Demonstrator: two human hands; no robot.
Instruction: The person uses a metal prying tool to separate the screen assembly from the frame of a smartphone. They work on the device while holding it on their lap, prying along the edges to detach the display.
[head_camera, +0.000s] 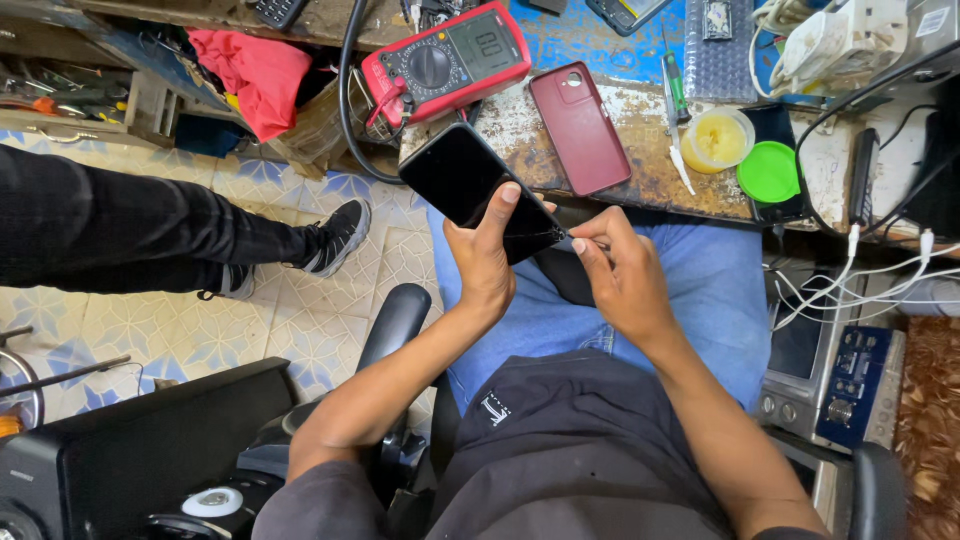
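1. Nearest to the camera was the dark shirt (570, 440) of the person, with both forearms reaching forward over the blue jeans (700, 290).
2. I saw the left hand (485, 255) holding a black smartphone (470, 185) above the lap, fingers (505, 205) wrapped around its lower edge, thumb on the glass.
3. I saw the right hand (620, 270) with fingers pressed together, pinching a thin tool (562, 233) at the corner of the phone; what kind of tool I could not tell.
4. I judged a risk: the tip could slip and scratch the screen, or too much force could crack the glass.
5. On the tabletop (640, 150) stood a small open jar (718, 140) holding yellowish paste, its green lid (768, 172) beside it.
6. A red phone case (580, 128) and a red multimeter (445, 62) lay near.
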